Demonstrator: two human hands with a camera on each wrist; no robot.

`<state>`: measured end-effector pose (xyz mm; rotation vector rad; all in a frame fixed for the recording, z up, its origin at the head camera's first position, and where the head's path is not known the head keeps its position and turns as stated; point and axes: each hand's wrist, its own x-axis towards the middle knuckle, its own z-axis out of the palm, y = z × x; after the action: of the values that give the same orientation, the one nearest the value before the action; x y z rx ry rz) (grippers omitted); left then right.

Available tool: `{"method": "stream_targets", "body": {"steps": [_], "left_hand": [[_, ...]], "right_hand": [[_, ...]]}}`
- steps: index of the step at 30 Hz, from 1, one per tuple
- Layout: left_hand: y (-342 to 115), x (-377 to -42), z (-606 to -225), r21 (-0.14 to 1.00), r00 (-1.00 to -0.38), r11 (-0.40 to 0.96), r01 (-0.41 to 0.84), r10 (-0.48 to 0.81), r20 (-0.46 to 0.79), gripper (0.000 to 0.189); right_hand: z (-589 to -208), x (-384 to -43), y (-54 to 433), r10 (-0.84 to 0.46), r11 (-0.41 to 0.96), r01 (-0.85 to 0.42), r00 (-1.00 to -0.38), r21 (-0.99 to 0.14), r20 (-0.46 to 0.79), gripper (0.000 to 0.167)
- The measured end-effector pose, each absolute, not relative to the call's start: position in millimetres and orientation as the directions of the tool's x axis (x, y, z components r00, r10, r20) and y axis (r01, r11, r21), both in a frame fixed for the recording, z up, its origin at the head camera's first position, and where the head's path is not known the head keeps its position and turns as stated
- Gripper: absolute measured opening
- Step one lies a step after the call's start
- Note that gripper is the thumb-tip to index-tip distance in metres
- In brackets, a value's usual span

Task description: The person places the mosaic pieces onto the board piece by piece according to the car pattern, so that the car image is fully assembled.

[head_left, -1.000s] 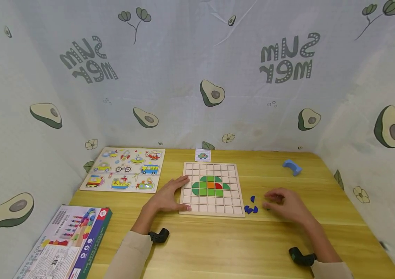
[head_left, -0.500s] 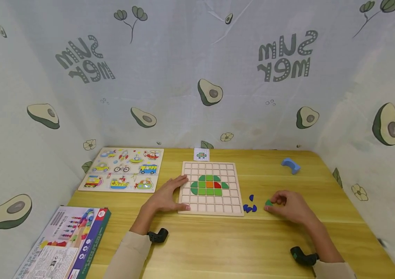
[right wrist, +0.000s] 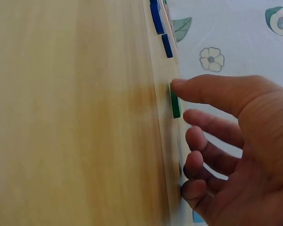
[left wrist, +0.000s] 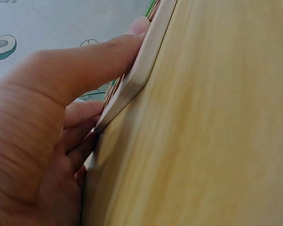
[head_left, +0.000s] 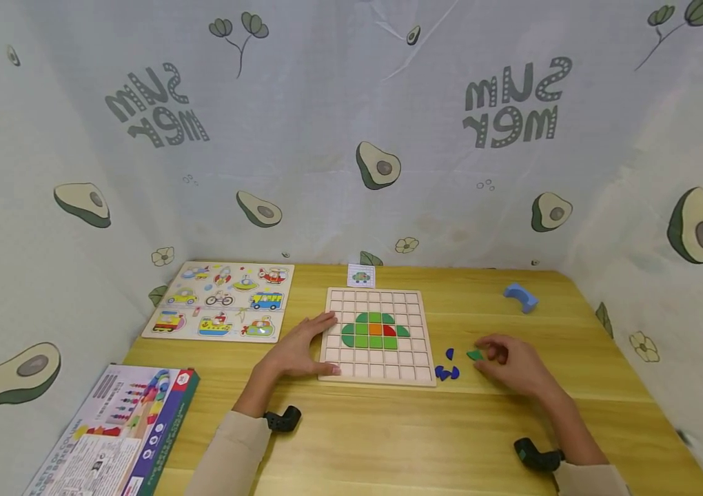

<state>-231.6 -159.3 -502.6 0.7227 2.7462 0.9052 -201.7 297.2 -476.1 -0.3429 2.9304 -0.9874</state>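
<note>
A square wooden grid board (head_left: 382, 373) lies mid-table, with green, orange and red tiles (head_left: 374, 331) on it in a rounded, turtle-like shape. My left hand (head_left: 297, 349) rests along its left edge. In the left wrist view the thumb (left wrist: 104, 59) lies over the board's rim and the other fingers touch its side. To the board's right, my right hand (head_left: 513, 365) is at a small green piece (head_left: 473, 355) flat on the table. In the right wrist view the thumb touches this green piece (right wrist: 175, 101); the index finger (right wrist: 212, 127) appears slightly apart from it.
Several small blue pieces (head_left: 445, 373) lie between the board and my right hand. Behind the board is a small pattern card (head_left: 360, 276). A vehicle puzzle board (head_left: 218, 301) and a toy box (head_left: 112, 430) are on the left, a blue arched block (head_left: 520, 297) at the right.
The green piece, mostly hidden under my right fingers a second ago, now shows beside them, turned on the table. My right fingers have shifted slightly; the left hand stays on the board.
</note>
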Motion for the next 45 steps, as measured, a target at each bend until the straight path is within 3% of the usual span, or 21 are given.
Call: {"method": "stream_targets", "body": {"steps": [4, 10, 28, 45], "left_hand": [[-159.1, -232.0, -503.1, 0.596, -0.872, 0.701, 0.392, 0.490, -0.003, 0.104], [-158.4, -231.8, -502.2, 0.601, -0.874, 0.699, 0.388, 0.486, 0.000, 0.104], [-158.4, -229.6, -499.5, 0.604, -0.877, 0.705, 0.373, 0.480, -0.019, 0.104], [-158.9, -232.0, -501.4, 0.598, -0.868, 0.698, 0.393, 0.496, -0.008, 0.104]], "right_hand": [[-476.4, -200.9, 298.7, -0.179, 0.790, -0.166, -0.983, -0.590, 0.037, 0.036], [-473.9, -203.3, 297.2, -0.216, 0.787, -0.206, -0.975, -0.582, 0.053, 0.025], [-476.2, -210.7, 287.2, -0.213, 0.779, -0.207, -0.975, -0.592, 0.061, 0.029], [-468.8, -219.6, 255.1, -0.302, 0.718, -0.310, -0.945, -0.623, 0.122, 0.022]]}}
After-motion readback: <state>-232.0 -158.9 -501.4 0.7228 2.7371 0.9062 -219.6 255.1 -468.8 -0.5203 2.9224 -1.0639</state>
